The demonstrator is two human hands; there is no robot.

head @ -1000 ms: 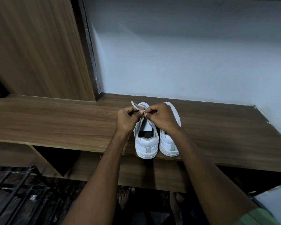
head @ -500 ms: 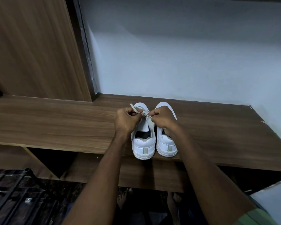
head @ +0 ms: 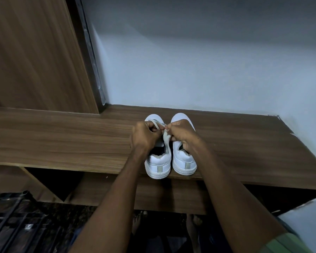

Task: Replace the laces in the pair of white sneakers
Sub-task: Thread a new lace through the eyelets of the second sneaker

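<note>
Two white sneakers stand side by side on the wooden shelf (head: 62,143), heels at its front edge, toes toward the wall. The left sneaker (head: 158,165) has a pale lace (head: 166,136) running over its opening. My left hand (head: 144,137) grips one part of that lace above the shoe. My right hand (head: 182,134) pinches the lace close beside it, fingertips of both hands nearly meeting. The right sneaker (head: 184,161) is partly covered by my right hand and wrist. The eyelets are hidden under my hands.
A tall wooden panel (head: 35,52) rises at the left, and a pale wall (head: 208,61) backs the shelf. Below the shelf is a dark recess. A black metal rack (head: 16,225) sits at the lower left. Bare feet (head: 139,221) show on the floor.
Both hands stay at the lace over the left sneaker, with small shifts of the fingers. The lace end that stuck up to the left now lies lower, and the view has drifted slightly.
</note>
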